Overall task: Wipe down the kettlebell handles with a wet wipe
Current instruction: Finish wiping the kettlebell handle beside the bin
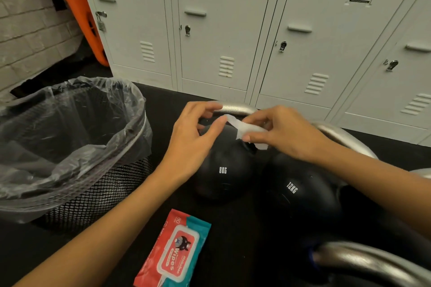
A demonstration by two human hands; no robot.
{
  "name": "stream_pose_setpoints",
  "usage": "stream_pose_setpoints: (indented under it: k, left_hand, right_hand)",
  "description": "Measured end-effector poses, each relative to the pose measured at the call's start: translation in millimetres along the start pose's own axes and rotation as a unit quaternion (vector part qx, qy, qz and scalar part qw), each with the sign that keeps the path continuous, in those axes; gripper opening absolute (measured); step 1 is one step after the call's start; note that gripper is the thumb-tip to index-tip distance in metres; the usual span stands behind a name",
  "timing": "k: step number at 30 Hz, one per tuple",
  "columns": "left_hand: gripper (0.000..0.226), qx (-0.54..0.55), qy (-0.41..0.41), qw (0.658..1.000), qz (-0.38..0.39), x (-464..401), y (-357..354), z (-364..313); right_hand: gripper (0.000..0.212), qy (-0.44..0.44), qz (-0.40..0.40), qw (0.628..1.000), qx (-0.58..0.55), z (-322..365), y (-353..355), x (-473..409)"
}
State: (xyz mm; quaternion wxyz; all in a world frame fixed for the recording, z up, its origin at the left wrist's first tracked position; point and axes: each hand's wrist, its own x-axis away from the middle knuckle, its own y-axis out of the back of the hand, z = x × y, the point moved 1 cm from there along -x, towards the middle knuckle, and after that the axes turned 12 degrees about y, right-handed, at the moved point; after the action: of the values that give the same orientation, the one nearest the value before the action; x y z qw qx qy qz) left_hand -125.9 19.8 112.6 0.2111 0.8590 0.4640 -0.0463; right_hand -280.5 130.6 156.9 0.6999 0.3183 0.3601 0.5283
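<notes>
Two black kettlebells stand on the dark floor: one marked 8KG (222, 170) and one marked 12KG (293, 189). The 8KG bell's silver handle (235, 107) shows just behind my hands. A white wet wipe (247, 129) is stretched between my hands above the 8KG bell. My left hand (198, 128) pinches its left end with thumb and fingertip. My right hand (279, 133) grips its right part with curled fingers. The 12KG bell's silver handle (345, 137) runs behind my right wrist. A red and teal pack of wipes (177, 254) lies shut on the floor near me.
A black mesh bin (98, 191) lined with a clear plastic bag stands at the left. Grey lockers (210, 30) line the back. Another silver kettlebell handle (363, 261) sits at the bottom right. An orange frame (77, 7) leans by the brick wall.
</notes>
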Motion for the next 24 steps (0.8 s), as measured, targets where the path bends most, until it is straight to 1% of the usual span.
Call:
stream_pose_setpoints:
  k: [1, 3, 4, 5, 6, 8, 10, 12, 15, 19, 20, 22, 24]
  left_hand:
    - [0.024, 0.010, -0.005, 0.999, 0.038, -1, 4, -7]
    - [0.028, -0.004, 0.005, 0.995, 0.102, -2, 12, -16]
    - [0.027, -0.018, 0.015, 0.993, 0.115, -3, 18, -18]
    - [0.025, -0.031, 0.024, 0.993, 0.110, -4, 24, -19]
    - [0.020, -0.040, 0.030, 0.995, 0.089, -5, 31, -20]
    - [0.011, -0.065, 0.030, 0.997, 0.018, -6, 50, -23]
    - [0.007, -0.125, 0.024, 0.991, -0.047, -7, 72, -29]
    - [0.002, -0.202, 0.029, 0.975, -0.089, -7, 98, -36]
    - [0.004, -0.295, 0.035, 0.944, -0.143, -7, 138, -39]
    - [0.010, -0.344, 0.084, 0.919, -0.175, -6, 181, -18]
    - [0.016, -0.359, 0.102, 0.913, -0.167, -6, 187, -9]
    - [0.024, -0.406, 0.157, 0.894, -0.110, -7, 195, 12]
    - [0.021, -0.482, 0.213, 0.849, -0.032, -10, 199, 30]
  right_hand:
    - [0.017, 0.017, -0.014, 1.000, -0.008, 8, 1, -3]
    - [0.019, 0.041, -0.044, 0.998, -0.020, 22, 2, -11]
    - [0.023, 0.045, -0.060, 0.997, -0.030, 27, 2, -16]
    - [0.028, 0.048, -0.073, 0.995, -0.042, 32, 2, -21]
    - [0.033, 0.053, -0.084, 0.994, -0.054, 38, 1, -26]
    - [0.039, 0.072, -0.101, 0.988, -0.087, 52, -2, -38]
    - [0.035, 0.097, -0.120, 0.982, -0.112, 67, -8, -52]
    - [0.025, 0.117, -0.125, 0.978, -0.123, 85, -18, -69]
    - [0.015, 0.148, -0.098, 0.972, -0.153, 115, -40, -96]
    - [0.016, 0.149, -0.050, 0.972, -0.173, 146, -74, -128]
    - [0.014, 0.147, -0.029, 0.975, -0.166, 151, -83, -134]
    - [0.011, 0.146, 0.032, 0.979, -0.136, 158, -100, -146]
    - [0.010, 0.154, 0.110, 0.979, -0.074, 163, -116, -155]
